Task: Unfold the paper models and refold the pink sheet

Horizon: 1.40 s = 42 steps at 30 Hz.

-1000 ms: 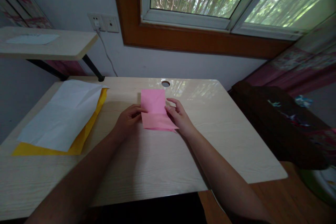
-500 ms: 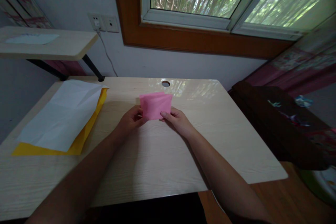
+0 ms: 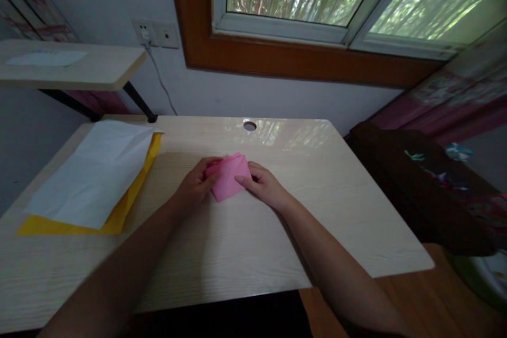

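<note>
Item: pink paper [image 3: 228, 177], now folded smaller than a second ago, pinched between my left hand [image 3: 195, 185] and right hand [image 3: 263, 186], both grips clamped on it, low over the bench [image 3: 317, 211]; white sheet [image 3: 93, 171] well left.

We see a small folded sheet of bright pink paper [image 3: 229, 177] on a pale beige wood-grain desk [image 3: 245, 232]. At the desk's left lies a plain white paper sheet [image 3: 91, 171] over a yellow paper sheet [image 3: 119, 216]. Behind is a reddish-brown wooden window frame [image 3: 301, 60] with green foliage outside.
</note>
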Available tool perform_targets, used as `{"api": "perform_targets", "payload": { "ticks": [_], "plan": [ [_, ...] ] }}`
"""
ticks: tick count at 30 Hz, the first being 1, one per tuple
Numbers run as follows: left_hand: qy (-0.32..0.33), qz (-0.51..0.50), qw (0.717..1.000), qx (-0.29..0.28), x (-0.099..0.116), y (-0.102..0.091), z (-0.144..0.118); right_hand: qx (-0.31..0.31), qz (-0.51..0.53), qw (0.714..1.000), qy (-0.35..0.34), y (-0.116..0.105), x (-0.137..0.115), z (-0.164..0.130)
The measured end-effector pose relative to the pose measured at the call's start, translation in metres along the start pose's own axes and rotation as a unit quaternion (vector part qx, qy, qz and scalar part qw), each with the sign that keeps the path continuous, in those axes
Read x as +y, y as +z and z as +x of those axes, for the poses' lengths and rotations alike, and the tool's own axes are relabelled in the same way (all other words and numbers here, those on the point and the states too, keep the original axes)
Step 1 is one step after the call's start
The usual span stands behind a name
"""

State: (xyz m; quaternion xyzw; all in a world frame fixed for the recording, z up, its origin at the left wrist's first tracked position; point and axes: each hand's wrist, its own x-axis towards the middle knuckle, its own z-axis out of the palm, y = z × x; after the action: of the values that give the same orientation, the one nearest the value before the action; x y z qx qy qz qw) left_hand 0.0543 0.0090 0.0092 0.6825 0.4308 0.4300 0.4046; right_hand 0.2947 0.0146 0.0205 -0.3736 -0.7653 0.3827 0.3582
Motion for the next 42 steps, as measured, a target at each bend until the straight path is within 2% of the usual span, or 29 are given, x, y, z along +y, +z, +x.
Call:
{"api": "perform_targets", "payload": {
  "ticks": [9,13,18,21,24,29,36,42],
  "plan": [
    [-0.015,-0.042,0.997,-0.068,0.0029,0.0004,-0.0007,0.028,-0.011,0.999,0.010,0.0012,0.0019,-0.0007],
    [-0.056,-0.113,0.991,-0.049,0.0010,0.0027,-0.0001,0.046,-0.007,0.999,0.028,0.0005,0.0025,-0.0007],
    [-0.122,-0.231,0.965,-0.003,0.0018,0.0053,0.0044,0.112,0.032,0.991,0.065,0.0003,0.0063,-0.0008],
    [-0.137,-0.215,0.966,0.030,0.0030,0.0047,0.0070,0.121,0.033,0.990,0.067,0.0000,0.0074,-0.0008],
    [-0.142,-0.190,0.970,0.049,0.0056,0.0035,0.0079,0.113,0.010,0.993,0.039,-0.0004,0.0056,-0.0003],
    [-0.134,-0.180,0.974,0.039,0.0088,0.0029,0.0072,0.113,0.031,0.993,0.032,-0.0007,0.0017,-0.0001],
    [-0.133,-0.187,0.973,0.032,0.0082,0.0038,0.0073,0.109,0.125,0.980,0.106,0.0008,0.0050,-0.0018],
    [-0.139,-0.169,0.975,0.038,0.0086,0.0032,0.0064,0.117,0.090,0.985,0.088,0.0006,0.0053,-0.0011]
  ]
}}
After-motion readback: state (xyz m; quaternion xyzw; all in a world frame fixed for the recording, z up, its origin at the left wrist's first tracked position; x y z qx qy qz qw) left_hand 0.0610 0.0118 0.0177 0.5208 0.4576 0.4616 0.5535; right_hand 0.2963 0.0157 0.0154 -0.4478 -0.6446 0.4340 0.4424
